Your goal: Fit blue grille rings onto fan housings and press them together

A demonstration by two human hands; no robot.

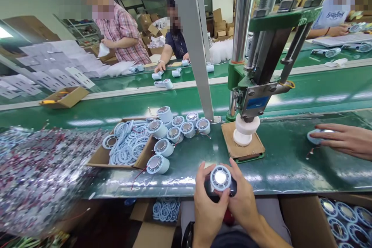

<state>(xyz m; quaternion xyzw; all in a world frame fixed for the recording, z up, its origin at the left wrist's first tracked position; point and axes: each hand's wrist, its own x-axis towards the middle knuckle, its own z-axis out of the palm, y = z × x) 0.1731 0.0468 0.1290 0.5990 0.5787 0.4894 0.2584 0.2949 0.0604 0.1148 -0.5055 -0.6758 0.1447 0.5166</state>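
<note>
My left hand (208, 205) and my right hand (242, 201) together hold a small round pale-blue fan part (220, 178) with a shiny metal centre, seated on a dark piece, just off the near edge of the green table (285, 166). A cluster of similar round parts (174, 131) with thin red wires lies to the left, beside a shallow cardboard tray (101, 157) of pale-blue grille rings (128, 145). Straight ahead stands a green hand press (255, 85) with a white round die (245, 128) on a brown board.
Another person's hand (345, 139) rests on a round part at the right. A green conveyor belt (145, 104) runs behind, with people seated across it. A heap of wired parts (37, 174) fills the left. Boxes of rings sit below the table edge (345, 217).
</note>
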